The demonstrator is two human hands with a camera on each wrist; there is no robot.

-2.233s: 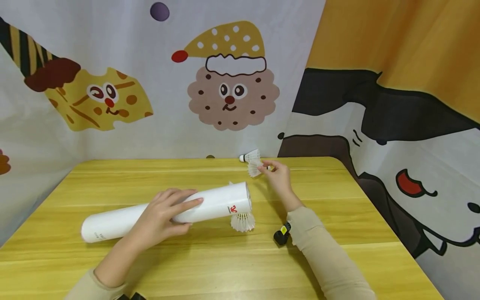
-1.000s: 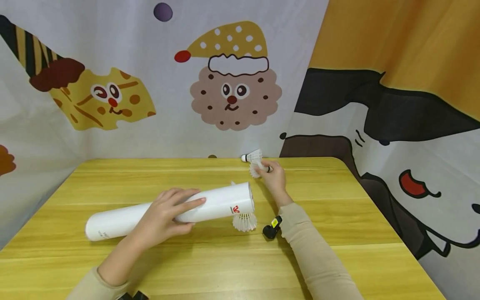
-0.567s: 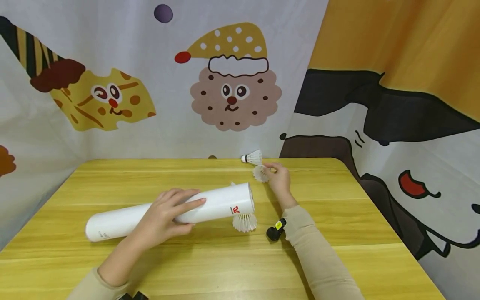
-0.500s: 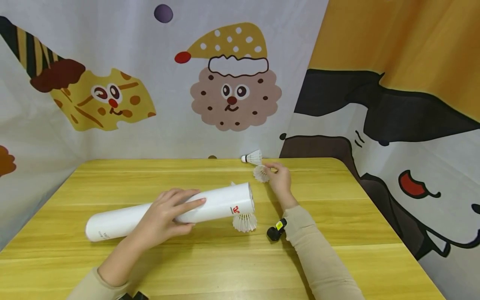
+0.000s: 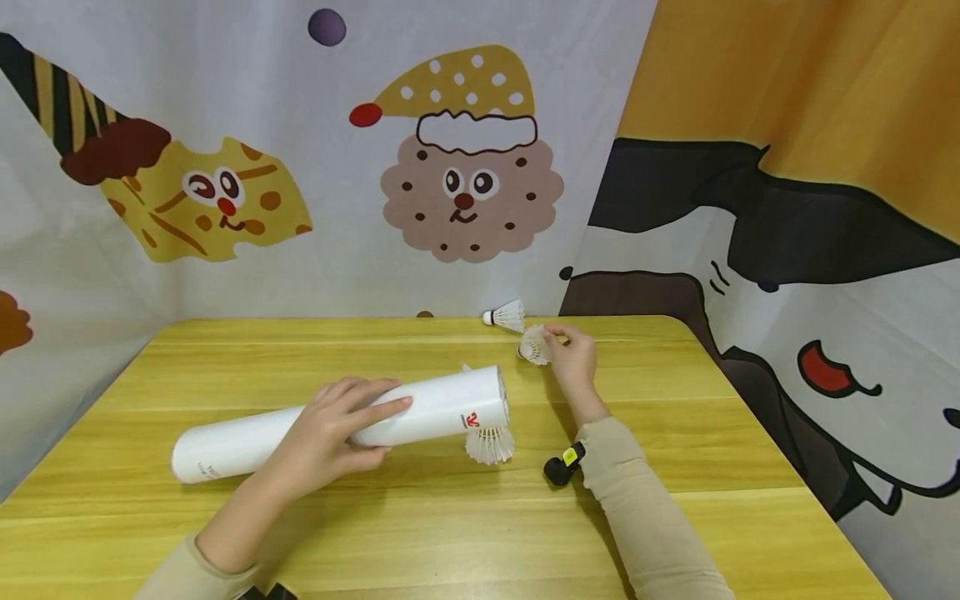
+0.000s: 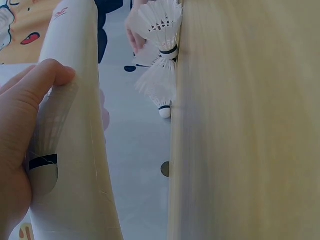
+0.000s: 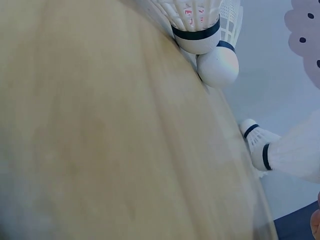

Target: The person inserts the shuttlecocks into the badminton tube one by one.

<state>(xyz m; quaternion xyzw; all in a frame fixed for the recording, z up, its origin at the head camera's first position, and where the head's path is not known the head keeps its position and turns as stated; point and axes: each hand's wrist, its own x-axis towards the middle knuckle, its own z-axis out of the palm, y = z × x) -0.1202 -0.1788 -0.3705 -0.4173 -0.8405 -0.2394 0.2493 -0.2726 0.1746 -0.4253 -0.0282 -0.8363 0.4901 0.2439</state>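
My left hand grips a long white tube from above, fingers and thumb spread round it. In the left wrist view, a shuttlecock shows within the tube's side, under the hand. My right hand pinches the feather rim of a white shuttlecock near the table's far side, its cork end pointing left. Just beyond it lies another shuttlecock, cork also to the left. Below the tube's right end the feather skirt of a further shuttlecock shows; its cork is hidden.
A wooden table carries everything, with a printed curtain hanging right behind its far edge. A small white tip pokes out behind the tube. On the right wrist sits a black camera.
My right hand has shifted right, and the pinched shuttlecock has turned so that its cork faces left instead of right. It now lies apart from the far shuttlecock. My left hand and the tube stay put.
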